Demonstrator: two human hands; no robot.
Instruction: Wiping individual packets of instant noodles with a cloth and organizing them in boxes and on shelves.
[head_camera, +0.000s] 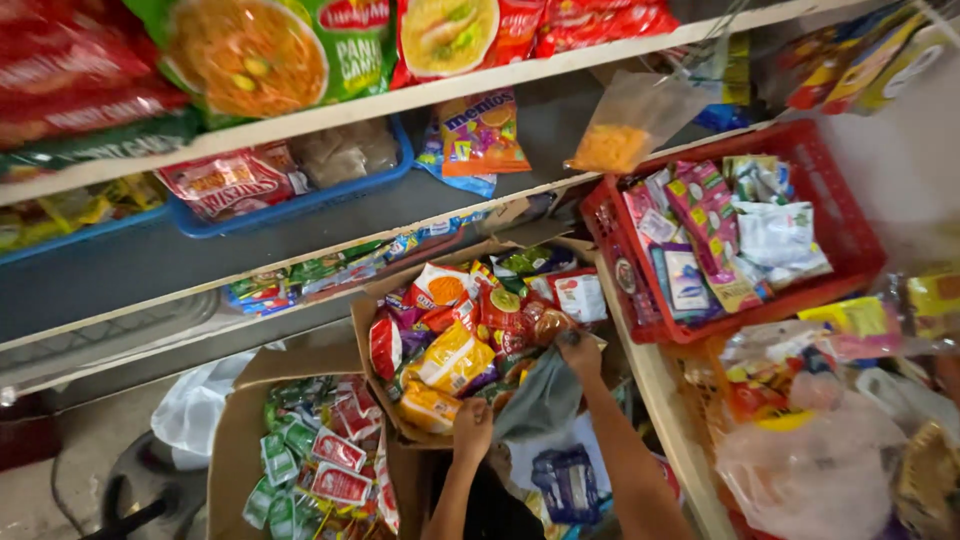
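My right hand (580, 352) is closed on the top end of a grey-green bag (540, 400). The bag hangs over the near edge of an open cardboard box (366, 318). My left hand (472, 428) is a fist at the bag's lower end, right by the box's near rim, and seems to grip it. Inside the box lie several colourful snack packets (455, 355) in yellow, orange, red and purple. A dark blue packet (565, 482) sits below the bag, between my forearms.
A second cardboard box (228, 440) of green and red sachets stands to the left, with a white plastic bag (195, 405) beside it. A red basket (845, 235) of packets sits on the right shelf. Above are a blue tray (300, 203) and a hanging clear bag (620, 130).
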